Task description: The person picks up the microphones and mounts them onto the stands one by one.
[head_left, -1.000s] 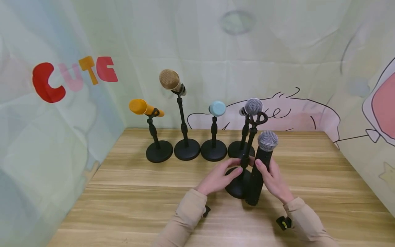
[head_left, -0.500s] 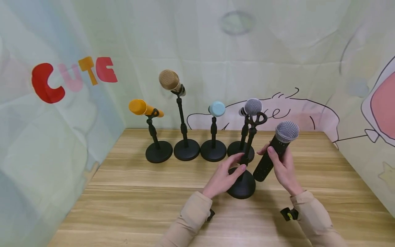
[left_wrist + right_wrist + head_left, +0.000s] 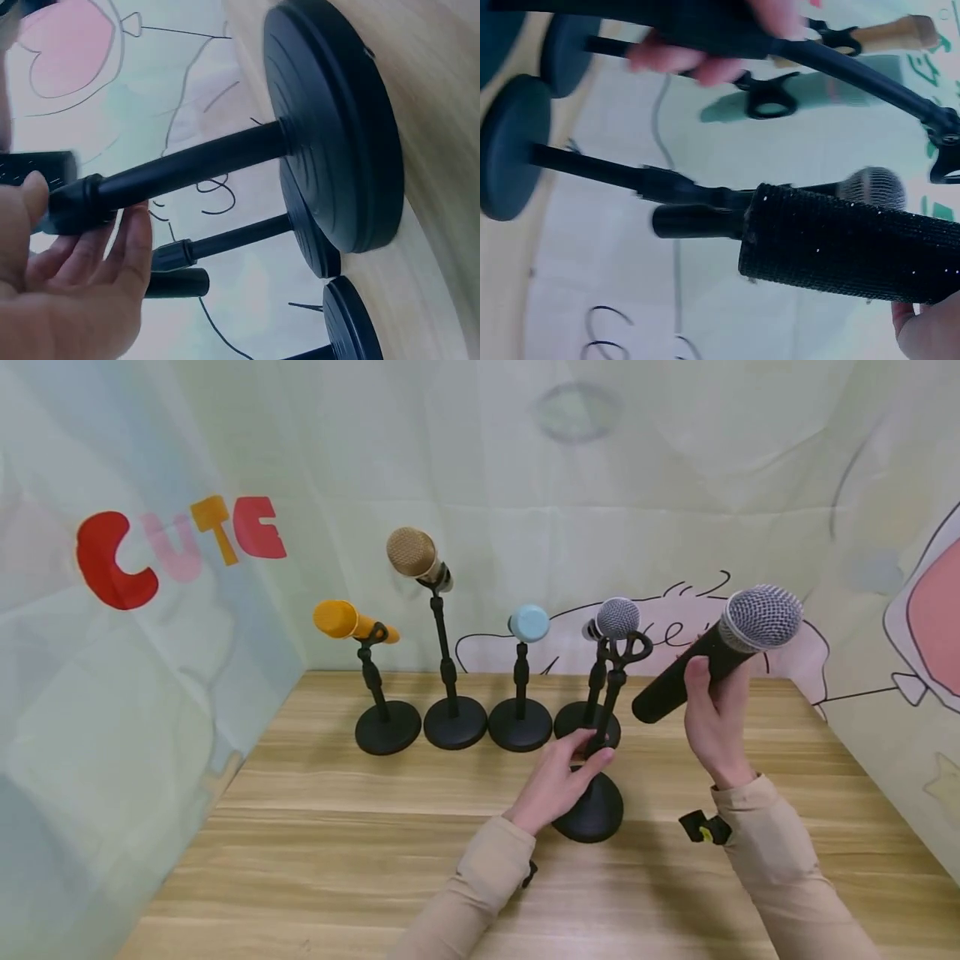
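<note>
In the head view my right hand (image 3: 716,727) grips a black microphone (image 3: 667,689) with a silver mesh head, raised off the table and tilted up to the right. Its dark, speckled body (image 3: 847,240) crosses the right wrist view. My left hand (image 3: 555,781) holds the pole of a black microphone stand (image 3: 591,814) with a round base. The left wrist view shows my left fingers (image 3: 131,244) around the collar of that stand's pole (image 3: 195,165). The stand's clip (image 3: 633,647) at the top holds nothing, and the microphone is apart from it, to the right.
Behind, a row of stands carries an orange microphone (image 3: 337,620), a gold one (image 3: 412,553), a light-blue one (image 3: 528,624) and a silver-headed one (image 3: 618,618). The last stands right behind the held stand. A printed cloth backdrop (image 3: 450,460) borders the wooden table (image 3: 315,852).
My right hand has carried the black microphone up and to the right, away from the stand, turning its head further right. My left hand has shifted slightly right and stays at the stand's pole.
</note>
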`<state>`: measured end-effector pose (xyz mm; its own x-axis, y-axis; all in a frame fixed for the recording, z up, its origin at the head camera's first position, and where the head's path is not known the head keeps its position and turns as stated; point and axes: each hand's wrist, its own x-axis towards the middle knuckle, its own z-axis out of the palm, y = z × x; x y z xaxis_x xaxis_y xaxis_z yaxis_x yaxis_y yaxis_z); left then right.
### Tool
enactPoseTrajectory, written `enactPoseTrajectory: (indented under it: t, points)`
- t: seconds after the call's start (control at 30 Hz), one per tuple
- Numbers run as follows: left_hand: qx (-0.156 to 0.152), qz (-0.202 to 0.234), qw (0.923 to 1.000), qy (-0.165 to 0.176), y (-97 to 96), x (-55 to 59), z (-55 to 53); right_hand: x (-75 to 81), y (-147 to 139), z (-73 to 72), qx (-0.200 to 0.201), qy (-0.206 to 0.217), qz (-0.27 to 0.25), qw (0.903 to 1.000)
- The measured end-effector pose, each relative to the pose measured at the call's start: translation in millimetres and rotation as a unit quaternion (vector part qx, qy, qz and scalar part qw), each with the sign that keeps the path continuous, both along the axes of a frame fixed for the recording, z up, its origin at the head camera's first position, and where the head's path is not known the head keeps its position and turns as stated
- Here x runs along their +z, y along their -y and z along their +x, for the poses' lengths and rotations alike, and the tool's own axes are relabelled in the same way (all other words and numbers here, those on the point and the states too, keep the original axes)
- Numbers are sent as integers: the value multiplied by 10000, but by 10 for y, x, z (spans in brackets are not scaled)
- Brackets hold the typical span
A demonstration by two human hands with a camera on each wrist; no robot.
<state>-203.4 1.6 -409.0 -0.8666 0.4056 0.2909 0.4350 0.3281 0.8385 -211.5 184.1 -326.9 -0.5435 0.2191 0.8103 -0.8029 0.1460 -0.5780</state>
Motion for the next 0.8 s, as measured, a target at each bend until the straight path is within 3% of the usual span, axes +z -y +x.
enactPoseTrajectory:
  t: [0.1,0.3,0.43,0.6,0.8]
  points:
    - [103,-79,9997,-200,-10,-1,-23,101,31,-10,-329,-83,-20,9994]
    - [-6,-164,9980,-611,50,9,-20,300,161,-89,-230,-575,-615,9962]
    - [-61,-184,9967,-794,128,4,-13,402,279,-101,-231,-815,-525,9950]
    - [-13,-149,9954,-941,228,11,3,501,415,-88,-242,-795,-141,9964]
    - [172,-155,9961,-846,308,-8,25,605,543,-44,-1,-785,-89,9969]
